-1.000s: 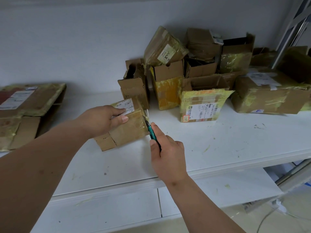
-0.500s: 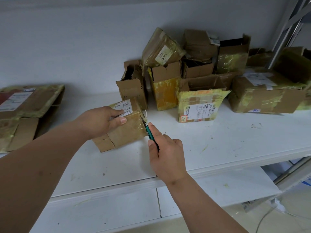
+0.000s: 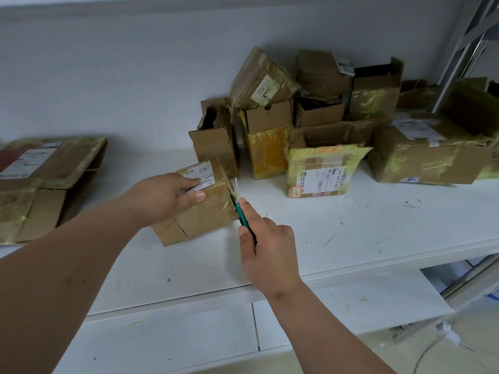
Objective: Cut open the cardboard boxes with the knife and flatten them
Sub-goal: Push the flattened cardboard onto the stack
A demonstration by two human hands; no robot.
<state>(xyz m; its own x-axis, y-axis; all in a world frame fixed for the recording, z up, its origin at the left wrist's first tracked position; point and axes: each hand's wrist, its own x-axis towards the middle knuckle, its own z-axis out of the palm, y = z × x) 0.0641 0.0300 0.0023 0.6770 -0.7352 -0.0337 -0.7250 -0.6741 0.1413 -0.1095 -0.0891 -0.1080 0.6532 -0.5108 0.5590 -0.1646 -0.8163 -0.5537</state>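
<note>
Small brown taped cardboard box [image 3: 205,209]: light, stiff, slick tape; left hand [image 3: 162,197] grips its top. Right hand [image 3: 267,247] clasps green-handled knife [image 3: 241,211], blade at three-o'clock edge.

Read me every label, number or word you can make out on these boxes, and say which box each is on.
"502-602-113 815", less than sure: white label on the yellow-taped box.
Large logo letters on the tilted top box's sticker: unclear.
Label on the held box: too small.
Label on flattened boxes: blurred.
</note>
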